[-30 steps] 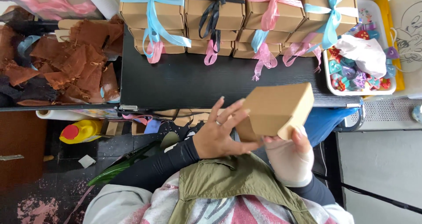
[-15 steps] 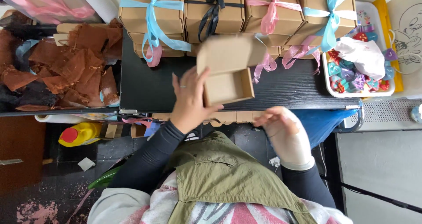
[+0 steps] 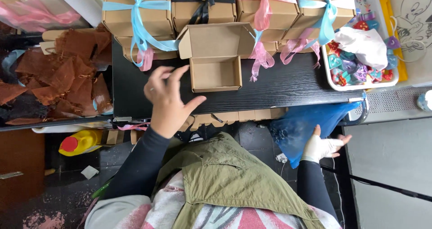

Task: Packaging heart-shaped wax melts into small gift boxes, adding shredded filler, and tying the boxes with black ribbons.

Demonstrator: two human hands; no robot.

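Fingers (image 3: pixel 163 74) of the left hand (image 3: pixel 168 104) are spreading wide and holding nothing; the hand is hovering over the black wood-grain worktop (image 3: pixel 288 87), just left of the small open brown cardboard box (image 3: pixel 216 74) and apart from it. That box is sitting upright on the worktop with its hinged lid (image 3: pixel 217 40) leaning back against the stacked boxes behind, so the empty interior is facing up within easy reach of both hands.

Fingers (image 3: pixel 342 140) of the right hand (image 3: pixel 320 148), which is wearing a pale wrap or glove, are lying loosely open against a blue plastic bag (image 3: pixel 310 123) hanging below the worktop edge at the person's right. Nothing is visibly gripped; whether the bag itself is being pinched cannot be told.

Along the far side, closed brown cardboard boxes tied with ribbons (image 3: pixel 135 13), in light blue, black and pink, are standing in double-stacked rows, pushed back so the near strip is staying free for work. A white tray of small colourful heart-shaped pieces (image 3: pixel 362 83) is resting at the right end, near the open box. Rust-brown sheer fabric pouches (image 3: pixel 67 76) are heaped on the left. A yellow bottle with a red cap (image 3: pixel 81 141) is lying on the floor below.
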